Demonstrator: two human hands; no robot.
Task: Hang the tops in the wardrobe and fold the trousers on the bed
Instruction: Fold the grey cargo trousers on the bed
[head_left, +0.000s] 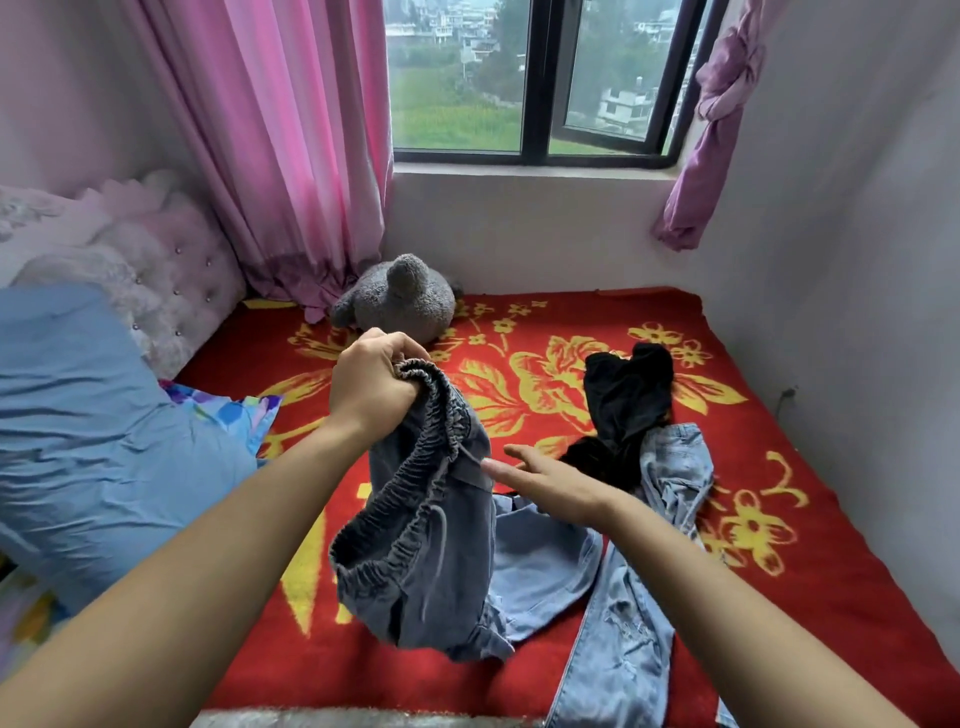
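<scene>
Head view: your left hand (371, 384) grips the gathered waistband of the trousers (415, 545) and holds them raised over the bed (779, 519), so the legs hang free for folding. Your right hand (550, 480) is open, fingers straight, next to the waistband. The trouser legs bunch below, the jeans (623, 623) run off the bottom edge, and you cannot tell whether the black garment (623, 400) is a top.

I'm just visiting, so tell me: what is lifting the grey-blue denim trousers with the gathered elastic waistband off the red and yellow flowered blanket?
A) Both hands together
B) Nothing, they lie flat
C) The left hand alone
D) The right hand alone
C: the left hand grips the bunched waistband of the grey-blue denim trousers, while the right hand reaches towards them with straight fingers and holds nothing.
</scene>
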